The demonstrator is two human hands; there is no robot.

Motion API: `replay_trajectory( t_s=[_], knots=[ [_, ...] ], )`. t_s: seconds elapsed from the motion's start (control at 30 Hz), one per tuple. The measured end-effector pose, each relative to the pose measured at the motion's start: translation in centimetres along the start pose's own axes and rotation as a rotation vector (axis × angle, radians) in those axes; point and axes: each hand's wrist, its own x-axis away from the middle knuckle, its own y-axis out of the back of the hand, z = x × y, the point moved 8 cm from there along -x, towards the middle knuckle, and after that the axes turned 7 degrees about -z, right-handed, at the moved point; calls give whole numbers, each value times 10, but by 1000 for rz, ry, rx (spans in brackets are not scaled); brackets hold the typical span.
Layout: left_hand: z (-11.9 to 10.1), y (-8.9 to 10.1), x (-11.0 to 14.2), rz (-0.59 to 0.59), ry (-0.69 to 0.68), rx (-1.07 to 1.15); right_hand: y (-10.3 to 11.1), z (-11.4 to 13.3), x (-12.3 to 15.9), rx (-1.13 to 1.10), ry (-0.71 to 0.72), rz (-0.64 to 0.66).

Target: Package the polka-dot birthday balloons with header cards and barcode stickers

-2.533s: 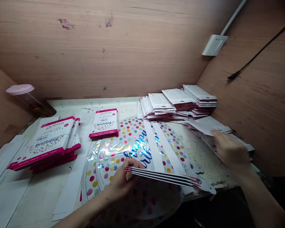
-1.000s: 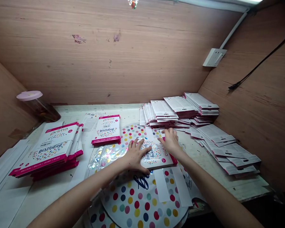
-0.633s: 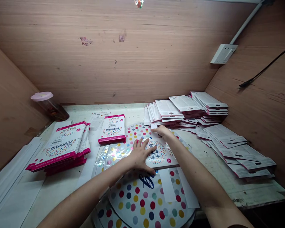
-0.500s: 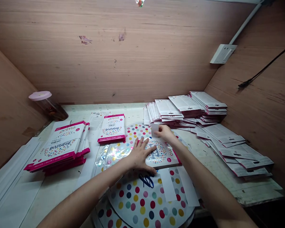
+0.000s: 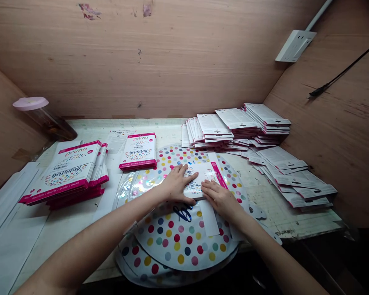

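A white and pink printed packet [image 5: 205,171], seemingly the top of a short stack, lies on polka-dot foil balloons [image 5: 180,246] with blue lettering. My left hand [image 5: 178,184] rests on the packet's left part, thumb and fingers spread. On its near right part lies my right hand [image 5: 223,200], fingers stretched side by side. A white paper strip [image 5: 209,221] runs out from under the packet's near edge. Another strip end [image 5: 212,157] shows beyond its far edge. The right hand and forearm hide part of the strips.
Pink-edged packet stacks stand at left [image 5: 69,170] and back centre [image 5: 138,150]. White-backed packets [image 5: 215,127] are piled at back right, with a fanned row [image 5: 290,176] by the right wall. Paper sheets [image 5: 6,213] lie far left, before a lidded cup [image 5: 46,119].
My left hand held several packets, then laid them on the balloons and stayed there. My right hand left the fanned row, pinched a strip at the far edge, then came nearer onto the packet.
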Motion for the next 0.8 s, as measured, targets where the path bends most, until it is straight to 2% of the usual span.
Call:
replay_trajectory(
  t_s=[0.17, 0.23, 0.3, 0.4, 0.5, 0.57, 0.67, 0.8],
  knots=[
    [-5, 5, -2, 33, -20, -1, 12, 45, 51, 103, 227, 247],
    [-6, 4, -3, 56, -40, 0, 13, 57, 63, 201, 326, 214],
    [-6, 4, -3, 51, -46, 3, 14, 66, 66, 270, 412, 114],
    [-5, 4, -3, 24, -46, 16, 20, 66, 55, 227, 435, -7],
    [-4, 1, -2, 21, -45, 24, 31, 50, 24, 77, 317, -86],
    [-4, 0, -3, 16, -47, 21, 32, 28, -4, -40, 140, -87],
    [-4, -3, -3, 10, -56, 25, 22, -6, -39, -166, -72, -36],
    [-6, -2, -3, 7, -60, 52, 4, -34, -63, -221, -160, 12]
  ],
)
